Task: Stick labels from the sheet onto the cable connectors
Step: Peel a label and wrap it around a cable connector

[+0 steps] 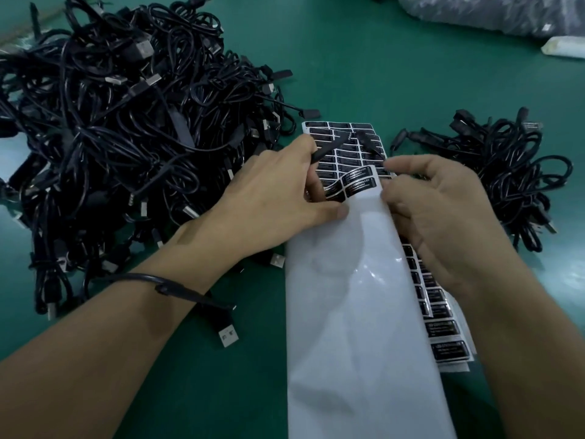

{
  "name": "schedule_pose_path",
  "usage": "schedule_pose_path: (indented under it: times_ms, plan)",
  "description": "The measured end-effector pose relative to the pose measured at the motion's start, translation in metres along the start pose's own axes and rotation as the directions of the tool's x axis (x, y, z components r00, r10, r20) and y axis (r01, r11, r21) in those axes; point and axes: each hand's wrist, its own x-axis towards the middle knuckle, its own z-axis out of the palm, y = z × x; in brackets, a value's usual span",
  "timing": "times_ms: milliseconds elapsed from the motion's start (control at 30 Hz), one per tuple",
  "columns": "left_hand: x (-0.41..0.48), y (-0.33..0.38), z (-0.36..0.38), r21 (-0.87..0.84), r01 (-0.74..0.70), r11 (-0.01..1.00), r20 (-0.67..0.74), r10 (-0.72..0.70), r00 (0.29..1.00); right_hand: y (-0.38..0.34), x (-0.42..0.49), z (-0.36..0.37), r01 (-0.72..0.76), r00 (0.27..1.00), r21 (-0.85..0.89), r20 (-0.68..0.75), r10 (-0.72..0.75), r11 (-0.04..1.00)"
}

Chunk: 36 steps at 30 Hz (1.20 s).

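Note:
A long white backing sheet (354, 312) runs from the bottom of the view up to the middle, with the last black labels (361, 184) at its curled top end. My left hand (272, 191) holds a black cable connector (329, 147) in its curled fingers while its thumb presses the sheet's left edge. My right hand (437, 204) pinches the sheet's top right edge by the labels. More label sheets (345, 137) lie flat underneath. The cable from the connector trails over my left wrist, its USB plug (228, 336) lying on the table.
A big heap of black cables (120, 128) fills the left of the green table (364, 64). A smaller bundle of cables (506, 172) lies to the right. Plastic-wrapped goods (493, 11) and a white packet (563, 45) sit at the far right edge.

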Motion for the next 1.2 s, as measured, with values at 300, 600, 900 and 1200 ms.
schedule_pose_path:
  times_ms: [300,600,900,1200]
  plan:
    - [-0.004,0.008,0.001,-0.238,-0.137,0.962,-0.123,0.11,0.986,0.003,-0.003,0.006,0.11,0.994,-0.018,0.016,-0.11,0.994]
    - [-0.003,0.007,0.005,-0.27,-0.139,0.953,-0.166,0.096,0.981,-0.002,-0.006,0.011,0.139,0.99,-0.079,0.021,-0.138,0.987]
    - [-0.004,0.006,0.006,-0.28,-0.139,0.95,-0.171,0.093,0.981,0.002,-0.006,0.012,0.221,0.975,-0.195,0.014,-0.222,0.956]
    - [-0.001,0.002,0.005,-0.296,-0.103,0.95,-0.164,0.056,0.985,0.0,-0.01,0.015,0.243,0.966,-0.229,-0.03,-0.256,0.943]
